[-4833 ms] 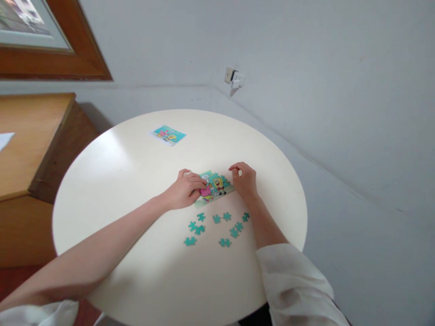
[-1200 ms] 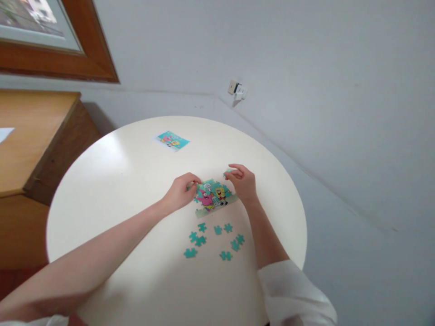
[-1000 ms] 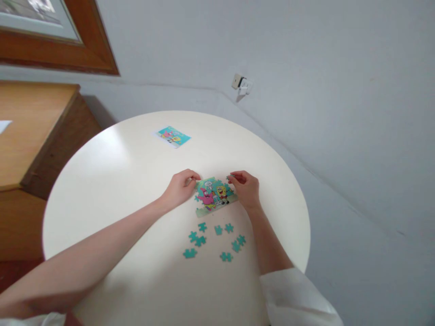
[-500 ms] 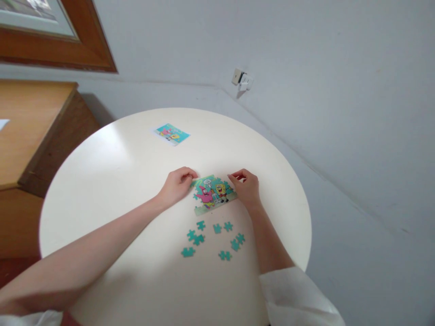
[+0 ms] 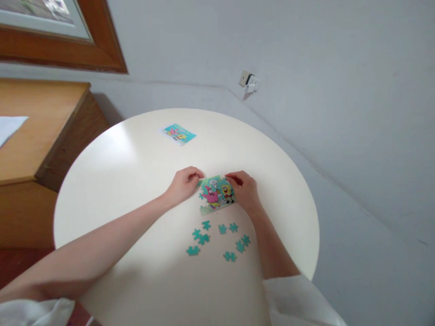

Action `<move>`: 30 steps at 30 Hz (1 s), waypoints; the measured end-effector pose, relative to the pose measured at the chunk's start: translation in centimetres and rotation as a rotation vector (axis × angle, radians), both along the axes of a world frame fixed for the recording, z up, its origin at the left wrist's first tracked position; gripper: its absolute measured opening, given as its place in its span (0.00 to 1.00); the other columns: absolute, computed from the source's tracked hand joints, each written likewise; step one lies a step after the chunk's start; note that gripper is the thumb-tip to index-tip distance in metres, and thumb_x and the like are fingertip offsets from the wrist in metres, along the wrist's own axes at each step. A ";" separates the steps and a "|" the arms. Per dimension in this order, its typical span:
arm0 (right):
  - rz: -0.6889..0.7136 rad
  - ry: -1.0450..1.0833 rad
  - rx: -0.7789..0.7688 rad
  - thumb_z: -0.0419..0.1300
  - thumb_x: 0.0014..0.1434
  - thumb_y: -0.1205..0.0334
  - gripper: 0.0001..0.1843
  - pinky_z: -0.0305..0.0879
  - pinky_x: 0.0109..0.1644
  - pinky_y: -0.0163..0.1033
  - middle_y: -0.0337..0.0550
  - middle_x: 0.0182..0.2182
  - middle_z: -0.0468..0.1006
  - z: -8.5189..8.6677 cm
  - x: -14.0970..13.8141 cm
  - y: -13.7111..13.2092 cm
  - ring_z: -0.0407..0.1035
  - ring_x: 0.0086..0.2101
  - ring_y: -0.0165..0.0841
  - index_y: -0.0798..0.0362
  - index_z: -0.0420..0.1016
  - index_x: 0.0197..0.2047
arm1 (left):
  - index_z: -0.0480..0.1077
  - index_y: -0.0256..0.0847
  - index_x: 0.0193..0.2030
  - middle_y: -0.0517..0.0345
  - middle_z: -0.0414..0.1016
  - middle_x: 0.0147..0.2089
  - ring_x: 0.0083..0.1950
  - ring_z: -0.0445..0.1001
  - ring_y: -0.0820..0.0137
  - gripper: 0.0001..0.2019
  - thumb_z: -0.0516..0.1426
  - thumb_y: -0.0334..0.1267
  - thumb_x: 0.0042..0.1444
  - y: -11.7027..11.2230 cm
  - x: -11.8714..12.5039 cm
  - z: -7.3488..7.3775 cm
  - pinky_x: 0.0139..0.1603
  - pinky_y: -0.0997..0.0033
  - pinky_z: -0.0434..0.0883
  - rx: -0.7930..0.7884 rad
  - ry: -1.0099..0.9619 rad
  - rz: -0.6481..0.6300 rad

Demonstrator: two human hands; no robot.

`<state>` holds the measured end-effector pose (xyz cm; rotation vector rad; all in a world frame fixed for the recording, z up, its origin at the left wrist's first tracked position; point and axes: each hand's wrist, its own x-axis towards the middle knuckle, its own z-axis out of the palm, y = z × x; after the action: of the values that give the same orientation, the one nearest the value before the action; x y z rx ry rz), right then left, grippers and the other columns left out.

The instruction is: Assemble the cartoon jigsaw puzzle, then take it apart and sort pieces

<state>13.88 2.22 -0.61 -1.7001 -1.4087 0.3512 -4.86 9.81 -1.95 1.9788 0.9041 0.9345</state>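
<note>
A partly joined jigsaw puzzle (image 5: 217,194) with cartoon figures lies on the white round table, its top and left edges jagged. My left hand (image 5: 186,184) is closed, with its fingertips on the puzzle's upper left corner. At the upper right edge, my right hand (image 5: 245,189) is pinched; it seems to grip a puzzle piece, mostly hidden by the fingers. Several loose teal puzzle pieces (image 5: 204,239) lie on the near side, below the puzzle, some touching or overlapping.
A printed picture card (image 5: 180,134) with similar cartoon figures lies at the far side of the table (image 5: 136,190). To the left stands a wooden cabinet (image 5: 50,104) with a white sheet (image 5: 10,127) on it. Behind are the wall and a socket with a plug (image 5: 251,83).
The view has shifted slightly, moving the scene to the right. My right fingertips have moved left along the puzzle's top edge. My left hand stays at the upper left corner.
</note>
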 end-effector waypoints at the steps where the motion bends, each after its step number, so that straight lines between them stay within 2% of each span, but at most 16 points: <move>1: 0.013 0.027 -0.006 0.55 0.51 0.59 0.09 0.65 0.37 0.39 0.43 0.30 0.77 -0.1 -0.2 0.0 0.69 0.30 0.33 0.52 0.76 0.31 | 0.71 0.38 0.29 0.57 0.75 0.32 0.35 0.72 0.70 0.11 0.47 0.28 0.47 0.0 0.0 0.0 0.38 0.70 0.69 0.002 0.001 0.002; 7: 0.113 0.150 -0.086 0.55 0.51 0.60 0.10 0.66 0.33 0.37 0.40 0.26 0.76 -0.3 -1.2 0.1 0.68 0.26 0.31 0.52 0.75 0.34 | 0.71 0.37 0.29 0.57 0.74 0.31 0.34 0.71 0.70 0.12 0.47 0.28 0.47 0.0 0.0 0.1 0.37 0.70 0.69 -0.004 0.010 0.006; 12: 0.234 0.148 -0.083 0.53 0.52 0.62 0.11 0.66 0.38 0.38 0.41 0.32 0.79 0.0 -1.9 -0.1 0.70 0.33 0.32 0.51 0.77 0.33 | 0.71 0.37 0.29 0.57 0.74 0.31 0.33 0.71 0.70 0.11 0.47 0.28 0.47 0.1 0.0 0.0 0.37 0.69 0.69 -0.006 0.003 -0.007; 15: 0.280 0.190 -0.113 0.55 0.52 0.62 0.12 0.66 0.37 0.38 0.41 0.33 0.79 0.2 -2.2 -0.2 0.71 0.31 0.31 0.51 0.78 0.35 | 0.71 0.37 0.28 0.57 0.74 0.30 0.33 0.71 0.70 0.11 0.48 0.28 0.46 0.1 0.0 0.0 0.37 0.70 0.69 -0.007 -0.006 -0.015; 18: 0.294 0.261 -0.128 0.57 0.50 0.61 0.12 0.67 0.37 0.38 0.41 0.31 0.79 0.3 -2.5 -0.3 0.71 0.30 0.31 0.52 0.78 0.37 | 0.71 0.37 0.28 0.57 0.74 0.29 0.32 0.71 0.71 0.10 0.48 0.29 0.47 0.0 0.1 0.1 0.36 0.70 0.69 -0.027 -0.023 -0.038; 23: 0.296 0.427 -0.139 0.62 0.46 0.59 0.11 0.69 0.35 0.38 0.39 0.26 0.79 0.2 -2.6 -0.3 0.72 0.28 0.31 0.53 0.76 0.34 | 0.71 0.36 0.32 0.57 0.75 0.29 0.32 0.73 0.71 0.08 0.52 0.35 0.50 -0.3 0.1 0.3 0.37 0.71 0.69 -0.054 -0.081 -0.118; 26: 0.309 0.508 -0.150 0.65 0.44 0.58 0.12 0.69 0.34 0.38 0.39 0.25 0.78 0.1 -2.6 -0.2 0.72 0.27 0.31 0.54 0.76 0.33 | 0.72 0.37 0.33 0.57 0.76 0.31 0.34 0.73 0.70 0.08 0.56 0.39 0.50 -0.4 0.2 0.3 0.38 0.71 0.70 -0.027 -0.082 -0.138; 30: 0.306 0.543 -0.141 0.67 0.42 0.57 0.13 0.69 0.34 0.38 0.39 0.25 0.78 0.0 -2.7 -0.1 0.72 0.27 0.31 0.53 0.75 0.32 | 0.72 0.37 0.33 0.55 0.76 0.32 0.36 0.74 0.69 0.08 0.57 0.39 0.49 -0.5 0.1 0.2 0.38 0.71 0.69 0.022 -0.076 -0.174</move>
<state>11.21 2.11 -0.59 -1.3471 -1.2442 1.0204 -4.78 9.32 -1.74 1.9905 0.6695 0.9166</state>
